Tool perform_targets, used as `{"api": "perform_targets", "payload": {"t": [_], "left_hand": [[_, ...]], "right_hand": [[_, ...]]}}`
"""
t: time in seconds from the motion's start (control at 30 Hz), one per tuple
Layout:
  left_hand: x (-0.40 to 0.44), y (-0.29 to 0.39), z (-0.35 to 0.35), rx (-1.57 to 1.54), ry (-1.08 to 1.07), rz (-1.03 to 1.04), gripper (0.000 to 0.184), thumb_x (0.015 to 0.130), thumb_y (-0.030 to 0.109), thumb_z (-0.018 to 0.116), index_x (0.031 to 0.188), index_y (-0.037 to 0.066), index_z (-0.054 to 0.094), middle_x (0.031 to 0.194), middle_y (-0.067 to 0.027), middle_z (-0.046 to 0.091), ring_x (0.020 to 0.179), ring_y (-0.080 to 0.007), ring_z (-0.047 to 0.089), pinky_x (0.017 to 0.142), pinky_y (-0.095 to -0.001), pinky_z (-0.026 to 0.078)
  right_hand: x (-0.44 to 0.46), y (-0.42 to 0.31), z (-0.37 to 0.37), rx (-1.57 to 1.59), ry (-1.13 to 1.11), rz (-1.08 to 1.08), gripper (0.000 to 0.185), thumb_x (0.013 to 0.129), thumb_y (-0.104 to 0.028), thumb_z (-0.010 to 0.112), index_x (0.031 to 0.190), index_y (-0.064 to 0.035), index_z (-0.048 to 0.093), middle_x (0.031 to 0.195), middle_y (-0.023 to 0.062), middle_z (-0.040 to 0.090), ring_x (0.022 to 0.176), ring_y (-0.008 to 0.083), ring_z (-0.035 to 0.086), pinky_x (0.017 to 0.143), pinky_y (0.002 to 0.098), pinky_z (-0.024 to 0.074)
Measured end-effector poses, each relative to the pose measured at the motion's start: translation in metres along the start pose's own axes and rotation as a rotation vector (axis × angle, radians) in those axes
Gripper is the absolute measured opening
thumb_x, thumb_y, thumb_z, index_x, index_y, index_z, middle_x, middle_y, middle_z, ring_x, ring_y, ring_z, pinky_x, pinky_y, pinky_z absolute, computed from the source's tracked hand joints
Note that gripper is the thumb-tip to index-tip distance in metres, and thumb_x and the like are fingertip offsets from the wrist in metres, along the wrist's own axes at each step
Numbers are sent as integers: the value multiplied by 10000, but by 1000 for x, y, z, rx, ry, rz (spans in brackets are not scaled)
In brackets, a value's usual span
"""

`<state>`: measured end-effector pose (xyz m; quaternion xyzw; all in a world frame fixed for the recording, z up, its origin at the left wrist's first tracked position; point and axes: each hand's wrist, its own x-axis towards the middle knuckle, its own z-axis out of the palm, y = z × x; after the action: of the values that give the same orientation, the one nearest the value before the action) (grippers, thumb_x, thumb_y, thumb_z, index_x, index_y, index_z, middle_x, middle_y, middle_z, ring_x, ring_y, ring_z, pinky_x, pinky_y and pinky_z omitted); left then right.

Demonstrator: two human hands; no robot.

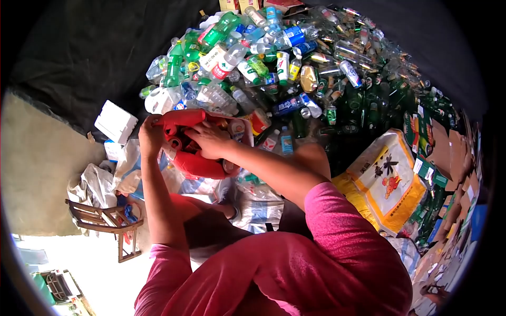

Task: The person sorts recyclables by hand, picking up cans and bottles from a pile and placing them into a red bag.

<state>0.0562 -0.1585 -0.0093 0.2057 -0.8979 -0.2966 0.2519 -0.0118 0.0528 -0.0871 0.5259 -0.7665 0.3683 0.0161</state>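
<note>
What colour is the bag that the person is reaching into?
It's a soft, bulging bag, mostly bright red, seen best in the head view.

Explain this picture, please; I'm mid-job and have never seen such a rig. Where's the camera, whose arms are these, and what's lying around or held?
There is no robot here, just a person with bare hands. The one picture comes from a camera on their head, looking forward and down, so their pink shirt fills the bottom.

The left hand grips the edge of an open red bag. The right hand reaches into it, among what look like red cans; its fingertips are partly hidden, so I can't tell whether it grasps one.

Beyond the bag is a big heap of bottles and cans. To the right are a yellow-and-white sack and cardboard; to the left, a white box and a wooden chair.
</note>
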Motion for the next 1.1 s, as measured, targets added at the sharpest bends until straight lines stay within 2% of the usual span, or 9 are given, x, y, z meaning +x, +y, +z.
{"api": "perform_targets", "payload": {"t": [0.13,0.2,0.3,0.4,0.57,0.77,0.93,1.03,1.1], "left_hand": [[3,18,3,36,0,8,264,823,77,609,1054,77,737,883,-180,727,822,-288,727,759,-349,543],[4,23,4,91,-4,-51,286,821,79,580,1056,92,742,833,-179,719,793,-285,727,730,-361,546],[8,25,5,25,6,-98,370,792,73,529,1093,123,739,858,-194,721,816,-310,725,761,-375,547],[12,15,13,-13,35,-62,429,770,61,510,1129,124,737,922,-211,723,859,-354,712,788,-392,544],[17,22,22,84,84,140,413,748,55,504,1067,110,761,859,-195,701,814,-361,689,799,-405,547],[31,17,9,92,173,28,312,748,70,505,918,70,766,852,-196,684,807,-363,687,789,-408,546],[41,-1,-7,-10,342,-34,256,789,139,533,901,54,747,912,-204,690,805,-369,689,752,-453,543],[29,23,-3,451,304,-143,239,875,192,539,895,88,754,980,-195,698,878,-414,677,789,-497,557],[20,35,-6,583,251,-138,223,826,200,581,948,121,750,1004,-150,725,939,-382,692,838,-477,551]], "right_hand": [[-13,0,-19,-20,103,-79,454,778,-87,640,1231,-63,629,1328,149,564,1275,369,494,1073,474,408],[-23,-7,-33,135,-61,35,445,789,-82,632,1233,-49,622,1203,169,630,1151,375,586,1019,446,457],[-51,-16,-36,354,-120,141,463,800,-63,645,1258,-13,599,1026,205,678,988,362,669,832,439,530],[-73,-12,-32,366,-220,203,447,783,-136,695,1212,-30,633,1182,235,666,1086,393,641,914,435,510],[-81,8,-10,334,-305,203,606,671,-302,841,1157,1,646,1072,240,684,1033,395,659,884,433,525],[-59,2,-42,85,-178,140,201,808,-179,646,954,-47,608,922,208,683,843,398,680,717,489,541],[-49,-17,-78,-127,171,78,152,829,-87,632,975,-98,593,896,140,632,781,378,664,642,486,533],[-66,-17,-64,-173,56,13,109,867,-89,578,968,-129,590,978,102,602,775,367,676,622,493,544],[-66,-21,-67,-181,19,18,105,871,-68,556,956,-124,580,992,103,588,812,346,676,638,477,546]]}}
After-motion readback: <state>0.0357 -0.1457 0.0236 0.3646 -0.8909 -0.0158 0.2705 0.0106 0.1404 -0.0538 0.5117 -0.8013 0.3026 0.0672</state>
